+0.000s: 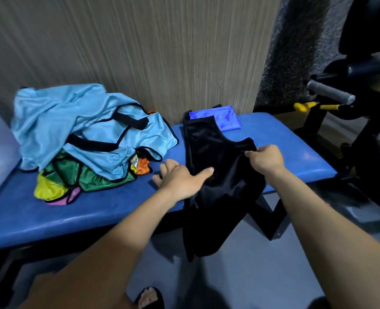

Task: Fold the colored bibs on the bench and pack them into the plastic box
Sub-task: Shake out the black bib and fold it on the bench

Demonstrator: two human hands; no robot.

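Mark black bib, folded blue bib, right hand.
black bib (pixel 209 139): head view, upper panel lying flat on the bench
folded blue bib (pixel 225 119): head view, middle of its exposed top
right hand (pixel 267 158): head view, back of hand, fingers pinching black bib

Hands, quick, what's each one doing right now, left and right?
Left hand: open, fingers spread flat, pressing the black bib onto the blue bench.
Right hand: closed, pinching the black bib's shoulder strap.

This looks like a gym. There is a long blue padded bench (pixel 273 139) by a wall, and a black workout machine (pixel 360 121) with a grey foam handle (pixel 330 91) beside it. A heap of shiny sports bibs (pixel 84 139) lies on the bench.
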